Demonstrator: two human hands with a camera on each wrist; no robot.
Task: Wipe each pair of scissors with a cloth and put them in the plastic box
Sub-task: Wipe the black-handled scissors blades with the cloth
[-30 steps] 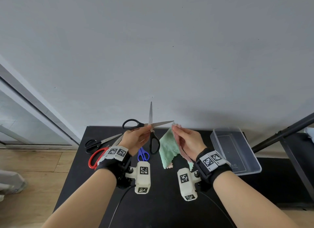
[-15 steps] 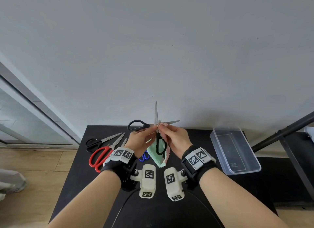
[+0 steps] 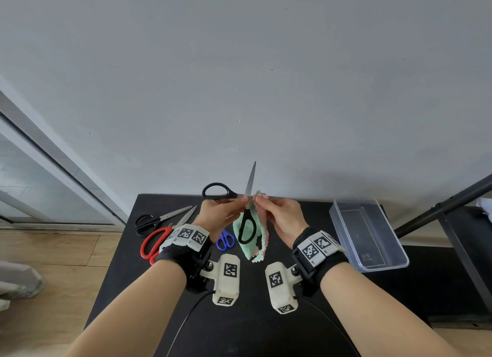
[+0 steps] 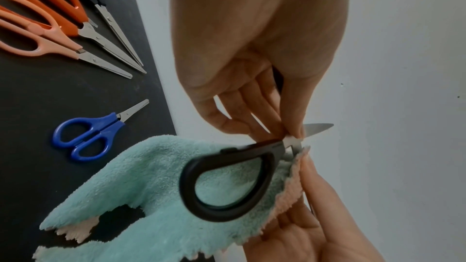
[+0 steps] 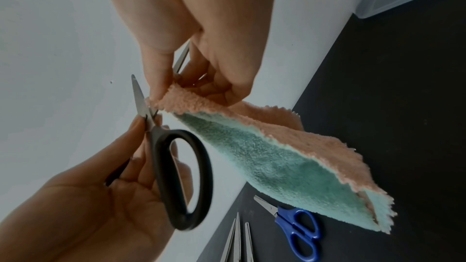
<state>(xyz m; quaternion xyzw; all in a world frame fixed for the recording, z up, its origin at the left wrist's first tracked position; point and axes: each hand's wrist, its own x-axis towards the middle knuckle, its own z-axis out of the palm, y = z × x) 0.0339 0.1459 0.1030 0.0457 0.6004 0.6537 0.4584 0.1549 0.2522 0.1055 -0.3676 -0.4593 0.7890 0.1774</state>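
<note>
My left hand (image 3: pixel 242 203) holds a black-handled pair of scissors (image 3: pixel 246 230) in the air by its pivot, blades spread. One blade points up and the other points right. My right hand (image 3: pixel 260 201) pinches a green and pink cloth (image 3: pixel 255 246) around the right-pointing blade close to the pivot, and the rest of the cloth hangs down behind the lower handle loop. The left wrist view shows that loop (image 4: pixel 227 184) in front of the cloth (image 4: pixel 151 182). In the right wrist view my fingers (image 5: pixel 161 79) fold the cloth (image 5: pixel 277 154) over the blade. A clear plastic box (image 3: pixel 368 267) stands at the right.
On the black table (image 3: pixel 266 330), left of my hands, lie black scissors (image 3: pixel 149 221), red scissors (image 3: pixel 155 243) and small blue scissors (image 3: pixel 225 241). Pink-handled scissors (image 4: pixel 37 45) show in the left wrist view. A black stand leg (image 3: pixel 439 207) crosses at the far right. A grey wall is behind.
My right hand brought the cloth leftward from beside the scissors onto the right-pointing blade and closed on it. The left hand shifted the scissors slightly right.
</note>
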